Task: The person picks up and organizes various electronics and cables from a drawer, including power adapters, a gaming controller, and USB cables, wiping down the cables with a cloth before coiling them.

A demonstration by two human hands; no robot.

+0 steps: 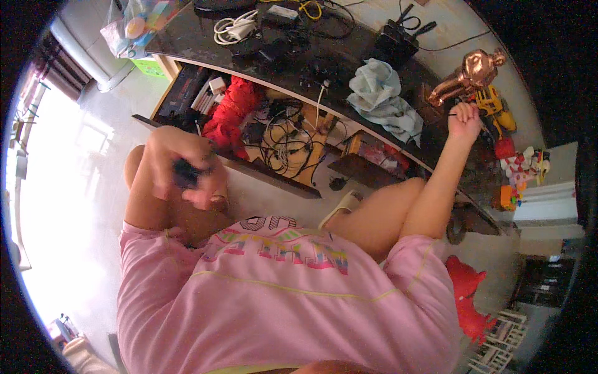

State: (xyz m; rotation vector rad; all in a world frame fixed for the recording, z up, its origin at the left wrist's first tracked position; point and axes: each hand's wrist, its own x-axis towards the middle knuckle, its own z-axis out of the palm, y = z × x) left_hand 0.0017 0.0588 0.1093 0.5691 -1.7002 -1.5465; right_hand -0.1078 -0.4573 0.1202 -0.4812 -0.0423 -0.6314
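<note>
My left hand, blurred by motion, has its fingers curled around a small black object above my leg, at the left end of an open drawer. My right hand is closed over the dark cabinet top at the right, with the tip of a thin dark item poking out; the rest of that item is hidden. Just beyond it stands a shiny copper-coloured figurine, beside a yellow toy vehicle. The drawer holds tangled cables, a bunched red cloth and a white adapter.
A grey-blue cloth, a black router and a coiled white cable lie on the cabinet top. Another open compartment adjoins the drawer. A red toy animal is on the floor at right.
</note>
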